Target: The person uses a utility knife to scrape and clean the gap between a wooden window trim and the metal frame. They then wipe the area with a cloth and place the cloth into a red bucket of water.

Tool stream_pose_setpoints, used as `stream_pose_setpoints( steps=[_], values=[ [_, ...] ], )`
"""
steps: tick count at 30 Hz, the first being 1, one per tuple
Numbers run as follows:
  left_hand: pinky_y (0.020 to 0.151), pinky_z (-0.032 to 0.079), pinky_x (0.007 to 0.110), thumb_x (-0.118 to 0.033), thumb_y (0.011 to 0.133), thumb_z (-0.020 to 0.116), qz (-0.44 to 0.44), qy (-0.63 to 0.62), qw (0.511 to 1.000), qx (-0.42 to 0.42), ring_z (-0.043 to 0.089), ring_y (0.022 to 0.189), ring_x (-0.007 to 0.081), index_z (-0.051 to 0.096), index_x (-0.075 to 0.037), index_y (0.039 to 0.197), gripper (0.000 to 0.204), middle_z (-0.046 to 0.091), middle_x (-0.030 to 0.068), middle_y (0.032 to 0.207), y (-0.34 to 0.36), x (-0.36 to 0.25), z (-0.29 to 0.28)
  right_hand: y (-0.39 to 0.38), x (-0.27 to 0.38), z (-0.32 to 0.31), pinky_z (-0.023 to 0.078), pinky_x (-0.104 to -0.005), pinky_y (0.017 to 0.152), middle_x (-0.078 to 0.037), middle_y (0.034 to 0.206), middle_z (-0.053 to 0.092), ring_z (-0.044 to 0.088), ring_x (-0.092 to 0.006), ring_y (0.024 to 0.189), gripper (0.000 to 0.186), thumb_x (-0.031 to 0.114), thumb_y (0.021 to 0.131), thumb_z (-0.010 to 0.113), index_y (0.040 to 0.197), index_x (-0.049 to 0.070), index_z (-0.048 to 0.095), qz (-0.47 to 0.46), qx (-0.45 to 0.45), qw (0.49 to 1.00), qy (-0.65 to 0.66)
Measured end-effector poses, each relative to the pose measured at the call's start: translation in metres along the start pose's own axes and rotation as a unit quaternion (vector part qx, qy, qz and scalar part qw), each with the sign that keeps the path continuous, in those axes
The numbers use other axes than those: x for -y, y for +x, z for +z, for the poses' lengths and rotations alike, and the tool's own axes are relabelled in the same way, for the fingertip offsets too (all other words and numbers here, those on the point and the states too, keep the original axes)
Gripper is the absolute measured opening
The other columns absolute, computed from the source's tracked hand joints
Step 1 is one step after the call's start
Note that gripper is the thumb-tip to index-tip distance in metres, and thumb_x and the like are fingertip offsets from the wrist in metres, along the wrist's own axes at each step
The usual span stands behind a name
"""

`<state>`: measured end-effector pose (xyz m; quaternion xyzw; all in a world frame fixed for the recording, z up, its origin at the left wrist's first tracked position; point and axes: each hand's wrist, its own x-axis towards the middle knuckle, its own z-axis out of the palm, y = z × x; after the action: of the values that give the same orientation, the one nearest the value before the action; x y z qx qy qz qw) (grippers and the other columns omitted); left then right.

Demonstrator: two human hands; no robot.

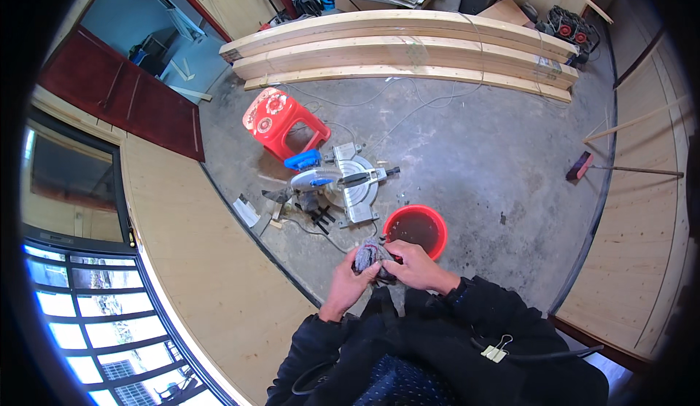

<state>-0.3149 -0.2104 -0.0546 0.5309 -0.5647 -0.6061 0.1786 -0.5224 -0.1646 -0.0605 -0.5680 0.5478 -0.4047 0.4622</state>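
Observation:
A bunched grey cloth (367,256) is held between my two hands, close in front of my body. My left hand (348,283) grips it from the left, thumb on top. My right hand (421,266) has its fingers closed at the cloth's right side, beside something dark and red that is mostly hidden. Just beyond the right hand stands a red basin (443,232) with murky brown water in it. A miter saw (357,187) with a blue handle sits on the floor past the cloth, left of the basin.
A red plastic stool (281,125) stands behind the saw. Long timber beams (408,52) lie stacked across the back. A cable (313,236) runs over the floor near the saw. To the right, a broom (581,165) rests by the wooden wall; a barred window (109,318) is at left.

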Motion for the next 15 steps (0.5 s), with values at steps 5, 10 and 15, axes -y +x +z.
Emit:
stream_pose_setpoints(
  steps=[5,10,15],
  values=[
    [0.084,0.059,0.037,-0.032,0.089,0.084,0.000,0.138,0.990,-0.041,0.075,0.091,0.0207,0.065,0.000,0.133,0.058,0.077,0.0171,0.101,-0.019,-0.017,0.005,-0.014,-0.003,0.008,0.055,-0.0469,0.073,-0.024,0.089,0.069,0.070,-0.0405,0.081,0.030,0.022,0.089,0.070,0.101,-0.005,0.067,0.092,-0.002,0.996,-0.006],
    [0.087,0.059,0.038,-0.036,0.085,0.087,-0.035,0.197,0.979,-0.044,0.075,0.093,0.0232,0.065,0.000,0.133,0.064,0.077,0.0183,0.104,-0.028,-0.028,0.007,-0.020,-0.005,0.012,0.057,-0.0439,0.075,-0.024,0.095,0.071,0.072,-0.0386,0.085,0.034,0.020,0.087,0.074,0.108,-0.005,0.069,0.076,-0.064,0.995,0.003],
    [0.098,0.054,0.035,-0.027,0.084,0.088,0.027,0.031,0.999,0.002,0.070,0.110,0.0197,0.058,0.000,0.141,0.069,0.072,0.0132,0.121,-0.041,-0.027,-0.005,-0.015,0.007,0.010,0.058,-0.0334,0.085,-0.013,0.106,0.075,0.071,-0.0167,0.097,0.032,0.009,0.090,0.076,0.119,-0.003,0.070,0.060,-0.052,0.996,0.043]
  ],
)
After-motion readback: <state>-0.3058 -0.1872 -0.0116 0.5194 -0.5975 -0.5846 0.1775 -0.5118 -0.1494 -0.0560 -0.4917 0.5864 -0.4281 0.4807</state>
